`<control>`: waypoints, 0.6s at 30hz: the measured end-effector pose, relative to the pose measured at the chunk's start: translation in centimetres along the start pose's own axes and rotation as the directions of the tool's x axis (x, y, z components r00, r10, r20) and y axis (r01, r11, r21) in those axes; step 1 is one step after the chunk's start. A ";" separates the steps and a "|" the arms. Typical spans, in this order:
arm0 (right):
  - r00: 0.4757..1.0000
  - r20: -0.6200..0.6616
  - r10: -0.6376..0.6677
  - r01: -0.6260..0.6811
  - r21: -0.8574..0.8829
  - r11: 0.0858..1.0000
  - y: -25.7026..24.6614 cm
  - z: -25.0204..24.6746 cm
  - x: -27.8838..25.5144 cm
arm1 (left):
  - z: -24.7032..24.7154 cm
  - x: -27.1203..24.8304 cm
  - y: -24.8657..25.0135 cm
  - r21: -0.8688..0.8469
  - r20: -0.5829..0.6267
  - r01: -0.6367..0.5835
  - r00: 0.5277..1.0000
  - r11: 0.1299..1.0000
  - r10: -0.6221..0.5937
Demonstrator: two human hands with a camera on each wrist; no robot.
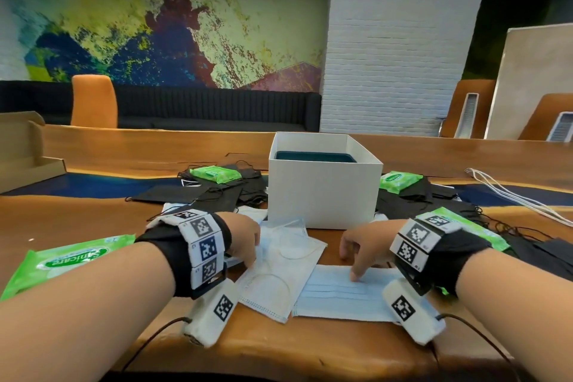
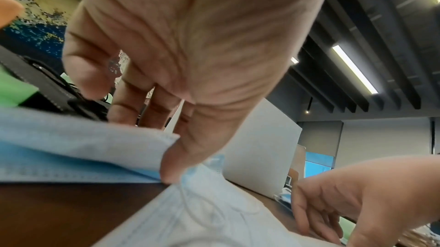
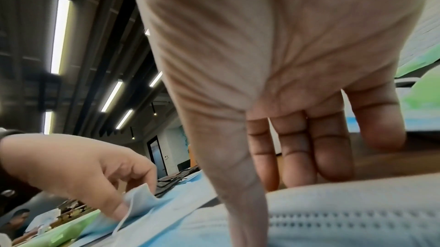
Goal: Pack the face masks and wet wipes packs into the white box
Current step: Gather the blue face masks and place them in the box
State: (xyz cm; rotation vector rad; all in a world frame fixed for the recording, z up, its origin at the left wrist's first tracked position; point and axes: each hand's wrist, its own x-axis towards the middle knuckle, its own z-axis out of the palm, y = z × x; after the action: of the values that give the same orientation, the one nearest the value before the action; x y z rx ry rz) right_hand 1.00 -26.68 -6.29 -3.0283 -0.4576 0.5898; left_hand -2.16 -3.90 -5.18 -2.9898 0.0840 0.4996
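The white box (image 1: pixel 322 192) stands open at the table's middle. In front of it lie light blue face masks. My left hand (image 1: pixel 248 243) pinches the raised edge of one blue mask (image 2: pixel 83 143) between thumb and fingers, on a loose pile of masks (image 1: pixel 279 273). My right hand (image 1: pixel 356 257) presses its thumb on a flat blue mask (image 1: pixel 338 295); its straight fingers touch the table behind that mask. Green wet wipes packs lie at near left (image 1: pixel 62 260), left of the box (image 1: pixel 215 174), right of it (image 1: pixel 400 180) and under my right wrist (image 1: pixel 471 226). Black masks (image 1: pixel 217 194) are heaped on both sides.
An open cardboard box (image 1: pixel 21 152) sits at the far left of the wooden table (image 1: pixel 279 347). White cables (image 1: pixel 511 195) trail across the right side. Black masks (image 1: pixel 542 257) cover the table at my right forearm. An orange chair (image 1: pixel 93 102) stands beyond the table.
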 end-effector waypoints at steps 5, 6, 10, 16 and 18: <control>0.998 0.061 -0.029 0.033 -0.059 0.998 0.3 -0.2 0.5 | -1.3 -0.4 -0.8 -0.183 -0.180 -0.023 0.984 0.983 -0.011; 0.998 0.062 -0.032 0.035 -0.044 0.998 0.5 -0.3 0.5 | -1.8 -0.7 -1.3 -0.219 -0.221 -0.036 0.975 0.975 -0.014; 0.999 -0.026 -0.034 0.032 -0.043 0.999 1.4 -1.3 0.0 | -3.7 -2.0 -3.4 -0.320 -0.338 -0.087 0.941 0.944 -0.027; 0.960 -0.278 -0.026 0.048 0.071 0.996 3.4 -4.8 -2.5 | -5.9 -3.1 -5.3 -0.579 -0.548 -0.293 0.831 0.761 -0.097; 0.922 -0.388 0.006 0.060 0.158 0.986 4.2 -5.9 -3.3 | -6.4 -3.3 -5.4 -0.656 -0.597 -0.382 0.790 0.651 -0.137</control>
State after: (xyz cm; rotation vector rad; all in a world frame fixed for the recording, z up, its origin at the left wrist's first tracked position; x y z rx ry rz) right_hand 1.40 -31.50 0.07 -2.8645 -0.4048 0.0152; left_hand -2.82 0.83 2.46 -3.8589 0.1857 -0.6579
